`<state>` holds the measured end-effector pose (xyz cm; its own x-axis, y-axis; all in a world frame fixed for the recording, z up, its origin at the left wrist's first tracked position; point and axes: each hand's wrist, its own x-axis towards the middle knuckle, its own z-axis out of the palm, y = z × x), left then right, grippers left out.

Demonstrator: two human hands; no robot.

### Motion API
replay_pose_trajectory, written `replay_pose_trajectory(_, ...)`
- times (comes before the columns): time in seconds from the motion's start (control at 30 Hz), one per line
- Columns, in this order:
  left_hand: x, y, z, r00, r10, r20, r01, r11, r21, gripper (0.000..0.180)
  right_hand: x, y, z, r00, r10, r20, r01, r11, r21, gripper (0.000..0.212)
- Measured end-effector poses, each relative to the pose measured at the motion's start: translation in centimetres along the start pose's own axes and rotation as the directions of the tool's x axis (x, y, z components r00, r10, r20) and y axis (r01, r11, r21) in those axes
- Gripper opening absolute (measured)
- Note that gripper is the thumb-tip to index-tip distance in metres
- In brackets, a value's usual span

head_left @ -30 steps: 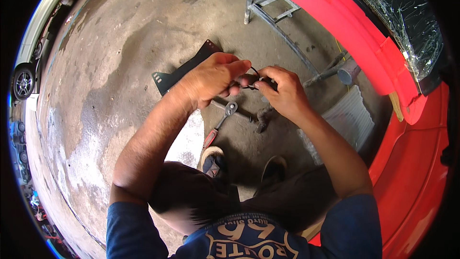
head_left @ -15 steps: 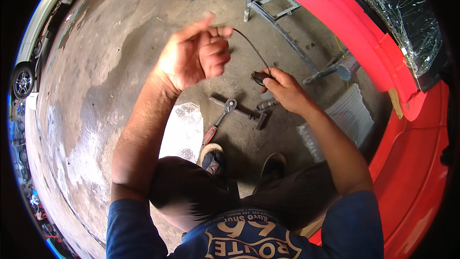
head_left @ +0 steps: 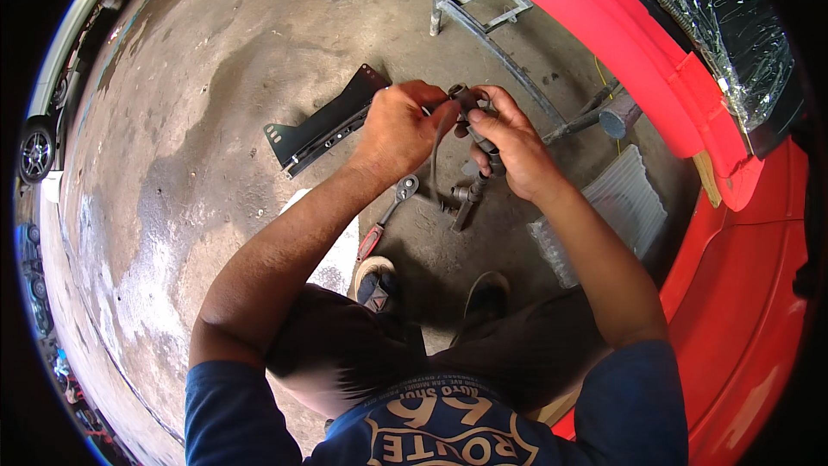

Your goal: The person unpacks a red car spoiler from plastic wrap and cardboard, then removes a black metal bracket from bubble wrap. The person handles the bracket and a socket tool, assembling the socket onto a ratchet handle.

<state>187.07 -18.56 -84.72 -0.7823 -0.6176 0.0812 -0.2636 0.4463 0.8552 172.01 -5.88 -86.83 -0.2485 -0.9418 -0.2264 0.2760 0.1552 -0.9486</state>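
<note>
In front of me, my right hand (head_left: 511, 131) grips a dark cylindrical metal part (head_left: 466, 100) with a ring-like upper end; its fingers cover much of the part. My left hand (head_left: 404, 125) is closed at the part's left side, its fingertips pinched on a thin dark cord (head_left: 434, 160) that hangs down in a curve below them. Whether the cord is fixed to the part I cannot tell. Below my hands on the concrete lie a ratchet wrench (head_left: 390, 214) with a red handle and a dark metal tool (head_left: 464, 211), partly overlapped by the right hand.
A black metal bracket plate (head_left: 332, 116) with holes lies beyond my left forearm. A grey metal stand (head_left: 504, 52) is at the far right, beside a red car body panel (head_left: 621, 43). Clear plastic wrap (head_left: 617, 207) lies right of my right forearm, and a white sheet (head_left: 336, 259) by my left foot.
My left hand has come down and right from its raised place, meeting the right hand at the dark part. The right hand has risen slightly. The black bracket plate now shows.
</note>
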Motion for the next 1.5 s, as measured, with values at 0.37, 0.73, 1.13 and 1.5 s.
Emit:
replay_pose_trajectory(0.37, 0.6, 1.8, -6.7, 0.694, -0.213, 0.688, 0.709, 0.369, -0.601, 0.033, 0.0, -0.2, -1.0, 0.983, 0.026, 0.180, 0.003, 0.987, -0.160, 0.046)
replay_pose_trajectory(0.73, -0.6, 3.6, -10.5, 0.979, -0.191, 0.073, 0.173, 0.964, 0.201, 0.033, 0.7, -0.3, -1.1, 0.991, -0.081, 0.108, 0.094, 0.987, -0.128, 0.039)
replay_pose_trajectory(1.13, 0.3, 0.4, -9.0, 0.928, -0.168, 0.333, 0.370, 0.520, -0.770, 0.023, -0.1, -4.9, 0.4, 0.999, -0.003, 0.047, -0.004, 0.988, 0.154, 0.034)
replay_pose_trajectory(1.5, 2.3, -4.4, -1.6, 0.606, -0.398, 0.689, 0.466, 0.879, 0.098, 0.058, -2.1, -9.6, 4.6, 0.996, -0.009, 0.089, -0.035, 0.877, 0.480, 0.036)
